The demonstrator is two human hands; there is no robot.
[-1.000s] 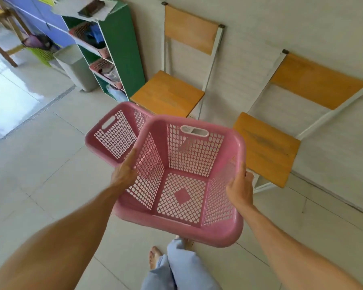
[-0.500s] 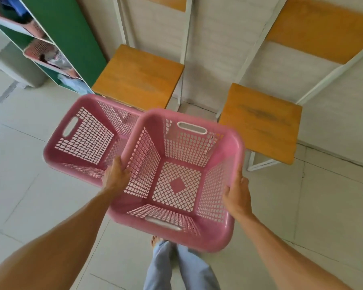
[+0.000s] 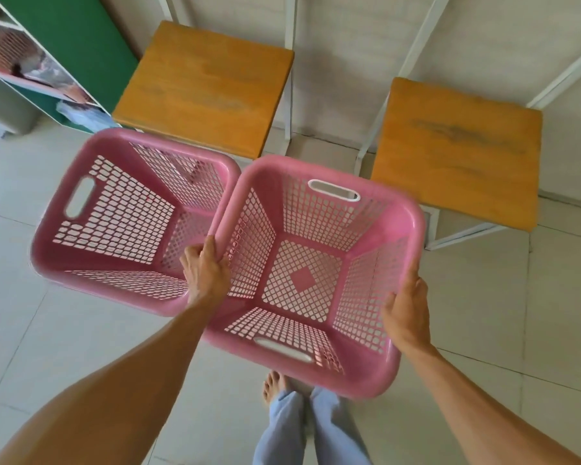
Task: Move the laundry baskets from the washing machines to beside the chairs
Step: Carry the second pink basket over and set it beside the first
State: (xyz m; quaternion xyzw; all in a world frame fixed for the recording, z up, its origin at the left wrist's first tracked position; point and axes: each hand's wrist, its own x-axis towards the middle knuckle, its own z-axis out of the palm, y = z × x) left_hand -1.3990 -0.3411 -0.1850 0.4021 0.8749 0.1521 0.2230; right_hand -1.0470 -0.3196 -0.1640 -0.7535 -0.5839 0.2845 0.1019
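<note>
I hold an empty pink laundry basket (image 3: 316,283) by its two long sides, in front of the chairs. My left hand (image 3: 207,271) grips its left rim and my right hand (image 3: 406,313) grips its right rim. A second pink laundry basket (image 3: 128,223) sits on the floor immediately to the left, its right rim touching the held one. Two chairs with wooden seats and white frames stand against the wall: the left chair (image 3: 205,85) behind the floor basket, the right chair (image 3: 457,149) behind and right of the held basket.
A green shelf unit (image 3: 71,45) with baskets of items stands at the far left, with a grey bin (image 3: 4,109) beside it. The floor is pale tile (image 3: 483,313). My legs and a bare foot (image 3: 275,387) are under the held basket.
I have stepped closer to the chairs and the view has tilted down. The held basket has come lower and settled next to the basket on the floor.
</note>
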